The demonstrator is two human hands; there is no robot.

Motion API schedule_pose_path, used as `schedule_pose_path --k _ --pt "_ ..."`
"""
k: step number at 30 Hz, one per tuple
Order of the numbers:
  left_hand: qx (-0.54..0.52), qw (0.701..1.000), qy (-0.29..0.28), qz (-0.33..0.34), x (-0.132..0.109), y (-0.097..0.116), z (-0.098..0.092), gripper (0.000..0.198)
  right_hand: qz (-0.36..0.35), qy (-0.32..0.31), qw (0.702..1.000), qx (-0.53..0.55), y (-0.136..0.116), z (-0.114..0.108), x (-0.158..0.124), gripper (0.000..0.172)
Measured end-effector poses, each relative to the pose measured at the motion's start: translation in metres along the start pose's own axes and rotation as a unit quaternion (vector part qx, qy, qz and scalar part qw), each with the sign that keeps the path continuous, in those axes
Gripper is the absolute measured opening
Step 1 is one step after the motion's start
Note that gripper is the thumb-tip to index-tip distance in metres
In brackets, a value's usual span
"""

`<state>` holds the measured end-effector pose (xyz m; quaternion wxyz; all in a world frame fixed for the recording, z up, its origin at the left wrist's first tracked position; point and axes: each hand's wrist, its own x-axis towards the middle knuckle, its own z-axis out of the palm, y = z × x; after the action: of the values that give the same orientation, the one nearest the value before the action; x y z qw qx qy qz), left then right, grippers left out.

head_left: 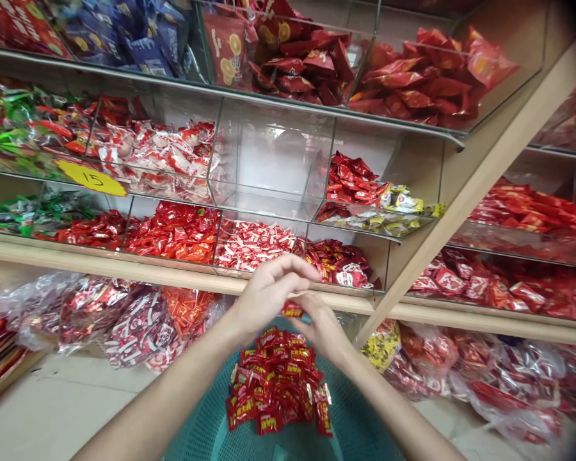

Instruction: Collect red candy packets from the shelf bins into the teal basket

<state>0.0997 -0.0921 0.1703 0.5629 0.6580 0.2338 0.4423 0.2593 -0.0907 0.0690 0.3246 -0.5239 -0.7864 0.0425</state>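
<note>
Looking down from the head camera, the left hand (269, 293) and right hand (323, 330) meet over a small red packet (292, 310). Both sets of fingers are curled narrow around it, though they partly hide it, so the grip is hard to judge; it may be pinched between them. The packet sits at 12 o'clock from a heap of red packets (278, 384), which fills only the middle of a teal plastic basket (206, 432), with bare mesh showing around it. As far as this view shows, plenty remains unsorted or unmoved: bulging plastic bags of packets (139, 326) lie at 9 o'clock, more bags (509, 384) at 3 o'clock, and the acrylic bins (173, 234) above are well stocked. Room is tightest at 12 o'clock, where the wooden shelf edge (173, 272) passes just behind the hands. A slanted wooden brace (461, 192) rises at 2 o'clock, while the widest open space lies at 7 o'clock, over the tile floor (62, 410).
</note>
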Motion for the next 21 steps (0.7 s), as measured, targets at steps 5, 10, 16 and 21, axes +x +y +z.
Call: schedule_pose_path --k 5,10,16,21 --pt "0.344 0.937 -0.031 -0.049 0.004 -0.093 -0.051 0.013 -0.027 -0.170 0.985 -0.028 0.001 0.024 -0.015 0.021" --pt "0.437 0.880 -0.170 -0.071 -0.016 -0.110 -0.056 0.028 -0.005 -0.178 0.984 -0.027 0.008 0.028 -0.019 0.021" --pt "0.525 0.824 -0.201 -0.067 -0.017 -0.103 -0.047 0.029 -0.001 -0.176 0.984 -0.007 0.008 0.023 -0.020 0.026" --pt "0.627 0.747 -0.220 -0.001 -0.025 -0.110 -0.036 0.026 -0.013 -0.188 0.982 0.002 0.005 0.023 -0.021 0.024"
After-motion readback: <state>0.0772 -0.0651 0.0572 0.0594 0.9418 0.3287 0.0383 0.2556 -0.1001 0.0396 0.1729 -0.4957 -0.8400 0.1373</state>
